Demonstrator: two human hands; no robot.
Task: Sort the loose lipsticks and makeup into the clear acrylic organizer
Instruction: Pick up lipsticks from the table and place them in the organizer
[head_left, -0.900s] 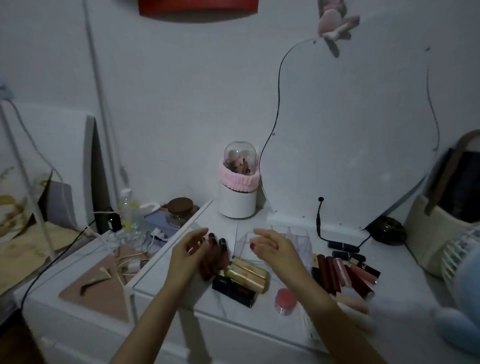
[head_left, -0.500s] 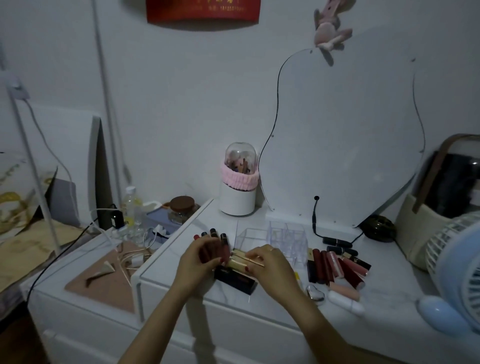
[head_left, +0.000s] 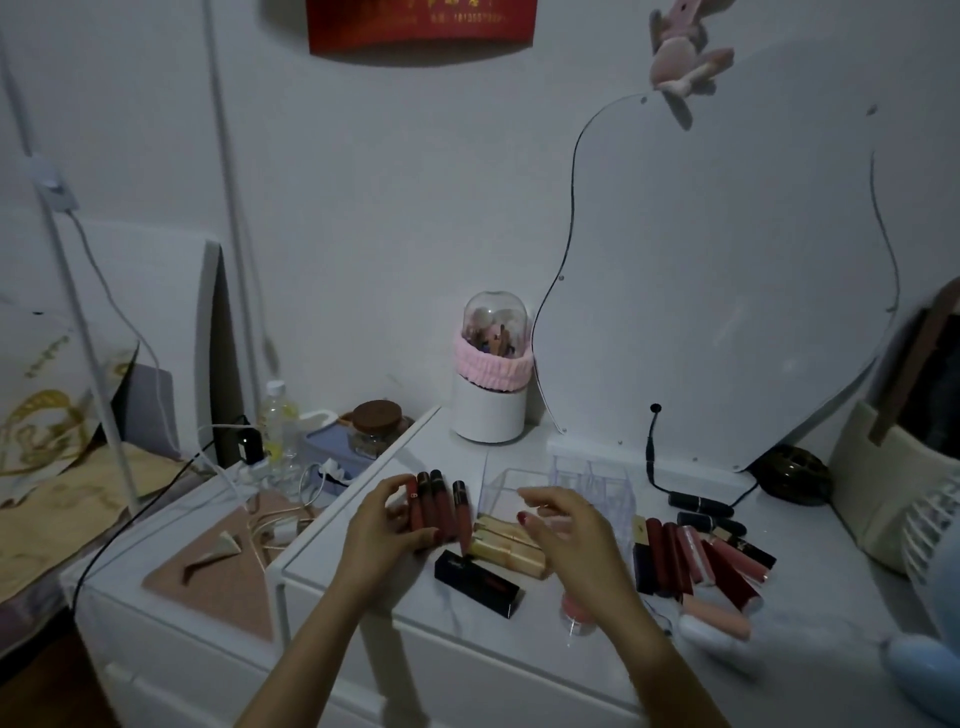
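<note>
Several dark red lip gloss tubes (head_left: 439, 501) lie side by side at the dresser top's left, and my left hand (head_left: 387, 527) curls around them, thumb on the leftmost tube. My right hand (head_left: 569, 525) hovers with fingers spread over a few gold lipsticks (head_left: 506, 545). It holds nothing. The clear acrylic organizer (head_left: 597, 480) stands just behind that hand, its compartments looking bare. A black lipstick box (head_left: 475, 582) lies in front of the gold ones. More lipsticks and glosses (head_left: 701, 556) are heaped to the right, with a pink round compact (head_left: 576, 610) beneath my right wrist.
A white brush holder with a pink band (head_left: 491, 395) and a curvy mirror (head_left: 727, 291) stand at the back. A woven bag (head_left: 893, 467) and a blue fan (head_left: 935, 587) crowd the right edge. The lower table (head_left: 208, 566) on the left carries cables, a bottle and a jar.
My right hand has lifted off the gold lipsticks and opened, moving right, away from my left hand. My left hand stays on the dark red tubes.
</note>
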